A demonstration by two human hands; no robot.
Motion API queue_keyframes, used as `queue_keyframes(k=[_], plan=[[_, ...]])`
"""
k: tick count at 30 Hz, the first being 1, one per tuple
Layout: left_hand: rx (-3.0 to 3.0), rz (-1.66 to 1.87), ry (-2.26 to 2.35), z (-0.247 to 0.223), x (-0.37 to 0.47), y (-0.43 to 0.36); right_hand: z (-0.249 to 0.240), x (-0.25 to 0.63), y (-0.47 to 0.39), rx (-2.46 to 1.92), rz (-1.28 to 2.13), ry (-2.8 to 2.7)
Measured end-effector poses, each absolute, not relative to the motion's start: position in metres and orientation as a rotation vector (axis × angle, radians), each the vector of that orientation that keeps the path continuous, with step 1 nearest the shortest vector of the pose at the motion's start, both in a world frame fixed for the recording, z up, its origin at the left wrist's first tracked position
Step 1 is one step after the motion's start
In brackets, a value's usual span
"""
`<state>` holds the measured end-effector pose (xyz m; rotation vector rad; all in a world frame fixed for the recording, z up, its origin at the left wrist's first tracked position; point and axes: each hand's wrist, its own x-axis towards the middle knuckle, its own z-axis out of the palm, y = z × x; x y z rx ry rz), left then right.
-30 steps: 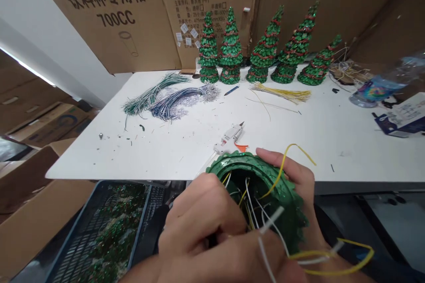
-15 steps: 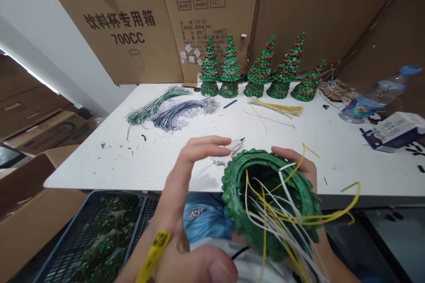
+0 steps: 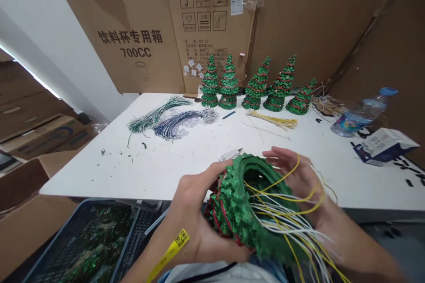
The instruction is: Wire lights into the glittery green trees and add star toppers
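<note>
A green Christmas tree ornament [image 3: 232, 212] with red trim lies on its side, its hollow base turned up and to the right. My left hand [image 3: 199, 216] is wrapped round it from the left, the thumb below and the fingers partly hidden behind it. Yellow and white wires [image 3: 282, 216] spill out of the hollow base toward the lower right. Beside the opening is my right hand [image 3: 305, 181], slightly blurred, with its fingers stretched out and some wires crossing in front of its palm. A white-handled cutter [image 3: 231, 154] lies on the table just beyond the ornament.
Several finished-looking trees [image 3: 228, 84] stand along the back of the white table [image 3: 109, 177]. Wire bundles in green [image 3: 156, 112], blue [image 3: 179, 121] and yellow [image 3: 272, 119] lie before them. A plastic bottle [image 3: 361, 115] and a carton [image 3: 385, 146] are right; a crate [image 3: 79, 239] sits lower left.
My left hand has closed round the ornament from an open pose. The ornament has turned, showing its side. My right hand has come from behind it to the wires' side. The view has tilted up.
</note>
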<state>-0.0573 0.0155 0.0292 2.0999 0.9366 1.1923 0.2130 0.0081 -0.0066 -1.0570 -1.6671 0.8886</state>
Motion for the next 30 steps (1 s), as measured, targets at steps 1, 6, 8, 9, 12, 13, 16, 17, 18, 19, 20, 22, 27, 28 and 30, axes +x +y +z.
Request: queue_keyframes(k=[1,6,8,9,12,13,16,17,18,19,20,22,27,28,30], plan=[[2.154,1.212,0.952,0.03,-0.062,0.016,0.0,0.221,0.01,-1.115,0.867,-1.644],[2.455,1.272,1.072,0.03,-0.07,0.017,0.017,0.238,0.012,-1.311,0.341,-1.153],[2.523,1.227,1.081,0.029,-0.067,0.018,0.02,0.231,0.004,-1.165,0.3,-1.091],[2.552,1.204,1.078,0.028,-0.065,0.017,0.021,0.226,-0.001,-1.137,0.353,-1.19],[2.613,1.138,1.07,0.026,-0.059,0.016,0.022,0.213,-0.012,-1.065,0.636,-1.612],[2.622,1.134,1.068,0.026,-0.058,0.016,0.022,0.21,-0.013,-1.045,0.717,-1.708],[2.616,1.189,1.052,0.024,-0.053,0.014,0.021,0.205,-0.013,-1.038,0.851,-1.784],[2.611,1.219,1.047,0.023,-0.052,0.014,0.022,0.205,-0.012,-1.039,0.886,-1.776],[2.606,1.248,1.045,0.022,-0.051,0.014,0.023,0.204,-0.01,-1.03,0.922,-1.762],[2.606,1.27,1.045,0.021,-0.05,0.014,0.023,0.203,-0.009,-1.015,0.95,-1.748],[2.61,1.284,1.046,0.02,-0.049,0.014,0.025,0.203,-0.008,-1.0,0.971,-1.743],[2.628,1.29,1.048,0.019,-0.048,0.014,0.027,0.201,-0.006,-0.972,0.984,-1.771],[2.705,1.331,1.035,0.018,-0.046,0.014,0.029,0.199,-0.006,-0.959,0.918,-1.817],[2.717,1.347,1.031,0.018,-0.045,0.014,0.03,0.198,-0.006,-0.951,0.889,-1.818],[2.73,1.375,1.025,0.019,-0.044,0.016,0.031,0.196,-0.008,-0.921,0.808,-1.844]])
